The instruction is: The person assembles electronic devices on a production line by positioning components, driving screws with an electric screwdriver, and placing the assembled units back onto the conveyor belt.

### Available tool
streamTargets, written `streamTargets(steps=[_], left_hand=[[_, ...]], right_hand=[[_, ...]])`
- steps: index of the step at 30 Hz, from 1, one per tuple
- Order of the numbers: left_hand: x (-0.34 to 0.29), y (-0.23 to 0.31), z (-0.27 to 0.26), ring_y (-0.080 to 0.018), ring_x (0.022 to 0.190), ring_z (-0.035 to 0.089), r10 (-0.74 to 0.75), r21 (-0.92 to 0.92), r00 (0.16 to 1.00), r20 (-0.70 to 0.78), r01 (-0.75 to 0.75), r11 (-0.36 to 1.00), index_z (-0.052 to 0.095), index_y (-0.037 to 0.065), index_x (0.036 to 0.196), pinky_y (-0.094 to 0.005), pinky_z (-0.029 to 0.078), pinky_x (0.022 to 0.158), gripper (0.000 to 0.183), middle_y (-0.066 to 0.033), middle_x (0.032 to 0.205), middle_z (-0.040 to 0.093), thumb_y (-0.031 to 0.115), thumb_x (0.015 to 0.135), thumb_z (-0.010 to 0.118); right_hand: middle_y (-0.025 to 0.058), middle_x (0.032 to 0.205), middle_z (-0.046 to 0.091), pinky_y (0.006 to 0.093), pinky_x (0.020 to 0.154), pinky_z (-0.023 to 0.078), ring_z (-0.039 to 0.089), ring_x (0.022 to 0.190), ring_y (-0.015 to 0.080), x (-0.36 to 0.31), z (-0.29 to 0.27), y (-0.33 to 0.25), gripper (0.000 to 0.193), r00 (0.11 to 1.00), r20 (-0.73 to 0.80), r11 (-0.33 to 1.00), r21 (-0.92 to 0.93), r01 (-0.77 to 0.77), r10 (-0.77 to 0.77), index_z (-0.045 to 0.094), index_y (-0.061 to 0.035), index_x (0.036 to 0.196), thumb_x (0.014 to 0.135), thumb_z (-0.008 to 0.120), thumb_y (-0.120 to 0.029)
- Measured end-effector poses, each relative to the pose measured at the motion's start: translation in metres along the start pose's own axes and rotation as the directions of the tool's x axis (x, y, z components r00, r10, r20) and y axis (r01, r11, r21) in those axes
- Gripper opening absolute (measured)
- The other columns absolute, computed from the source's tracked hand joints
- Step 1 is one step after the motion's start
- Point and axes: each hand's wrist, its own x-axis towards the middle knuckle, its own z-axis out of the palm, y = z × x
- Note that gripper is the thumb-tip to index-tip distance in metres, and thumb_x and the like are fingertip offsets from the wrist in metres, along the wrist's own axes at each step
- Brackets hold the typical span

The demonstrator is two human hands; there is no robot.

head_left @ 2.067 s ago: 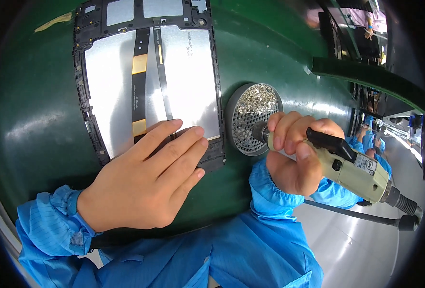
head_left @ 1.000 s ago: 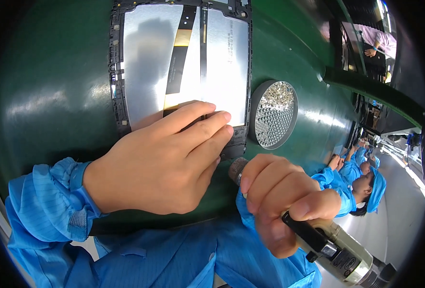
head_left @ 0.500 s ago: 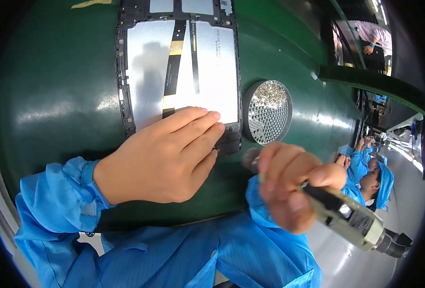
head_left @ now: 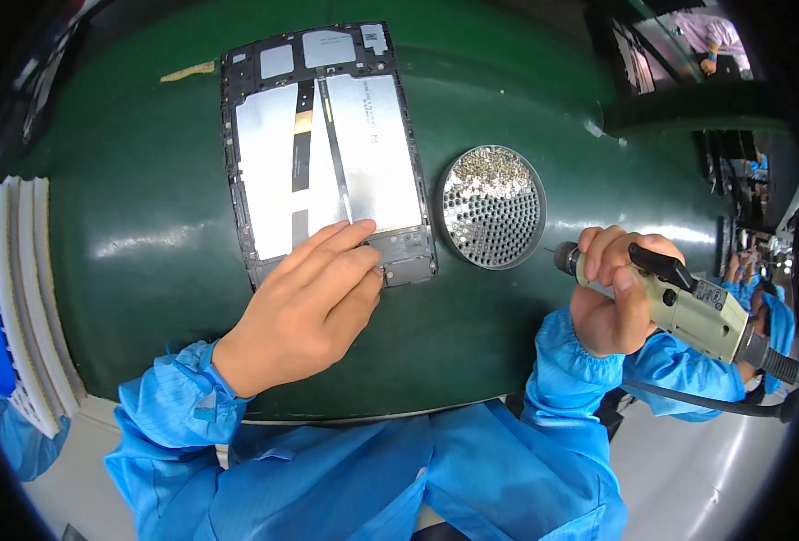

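Tablet (head_left: 327,149), opened with its back cover off, lies flat on the green table (head_left: 129,180), near the far edge at about 12 o'clock from the person. Inside it two silver plates sit side by side, with a thin dark strip and a yellow strip between them. The lower edge of the tablet is partly hidden under the fingers, so the small parts there are hard to make out.

The left hand (head_left: 314,311) rests flat on the lower part of the tablet, fingers stretched out and close together, pressing on it and gripping nothing. At about 3 o'clock from the tablet, just beside it but apart, stands a round metal dish (head_left: 491,207) with many small holes; a pile of tiny screws fills its far half, too small to tell one from another.

Further at 4 o'clock from the tablet, the right hand (head_left: 611,293) is closed firmly around an electric screwdriver (head_left: 679,302), pale with a black lever on top. Its tip points toward the dish and is almost fully hidden by the fingers. Its cable (head_left: 715,406) runs off at the right rim and is cut there.

At 9 o'clock, at the left rim, white trays (head_left: 21,298) stand stacked, bent by the lens and partly cut off.
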Motion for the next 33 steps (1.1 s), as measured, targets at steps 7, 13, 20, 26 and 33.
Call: streamTargets(steps=[7,13,20,26,33], left_hand=[[0.002,0.002,0.008,-0.0379,0.105,0.059,-0.019,0.003,0.998,-0.061,0.019,1.0,0.061,-0.007,0.087,-0.0458,0.052,0.088,0.027,-0.0159,0.095,0.057,-0.007,0.064,0.074],[0.008,0.005,0.005,-0.0377,0.102,0.06,-0.042,-0.008,0.998,-0.037,0.042,0.999,0.059,-0.007,0.087,-0.0452,0.052,0.085,0.027,-0.0153,0.092,0.055,-0.006,0.064,0.074],[0.015,-0.007,-0.005,-0.0375,0.107,0.058,0.002,-0.077,0.997,0.076,0.004,0.997,0.059,-0.003,0.083,-0.044,0.051,0.083,0.028,-0.0144,0.092,0.053,-0.004,0.061,0.077],[0.017,-0.015,-0.008,-0.0394,0.108,0.057,0.028,-0.178,0.994,0.101,-0.01,0.984,0.059,-0.001,0.078,-0.0455,0.049,0.085,0.027,-0.014,0.095,0.054,-0.001,0.06,0.079],[0.02,-0.018,-0.017,-0.0412,0.115,0.053,0.042,-0.115,0.991,0.129,-0.027,0.993,0.061,-0.001,0.076,-0.0514,0.046,0.089,0.027,-0.0185,0.113,0.056,0.002,0.057,0.08]], right_hand=[[0.0099,0.07,0.054,0.0392,0.063,0.047,0.052,0.058,0.0196,-0.004,-0.01,0.0,0.036,0.999,-0.035,1.0,-0.02,0.007,-0.008,0.048,-0.0006,0.113,0.08,0.061,-0.006],[0.0093,0.067,0.054,0.0375,0.062,0.048,0.052,0.059,0.018,-0.004,-0.009,-0.002,0.036,0.999,-0.044,1.0,0.0,-0.015,0.015,0.05,-0.0005,0.112,0.078,0.063,-0.005],[0.0094,0.068,0.054,0.0366,0.063,0.048,0.052,0.059,0.0175,-0.002,-0.009,0.0,0.035,0.998,-0.061,0.999,0.002,-0.034,0.034,0.051,-0.0005,0.111,0.077,0.061,-0.003],[0.0093,0.068,0.053,0.0375,0.064,0.047,0.051,0.059,0.0181,-0.003,-0.007,-0.001,0.035,0.996,-0.07,0.999,-0.008,-0.052,0.051,0.05,-0.0001,0.111,0.077,0.058,-0.001],[0.0093,0.068,0.053,0.0376,0.064,0.047,0.051,0.059,0.0182,-0.004,-0.006,0.0,0.036,0.997,-0.049,0.999,-0.012,-0.053,0.053,0.05,0.0,0.111,0.076,0.058,-0.001]])
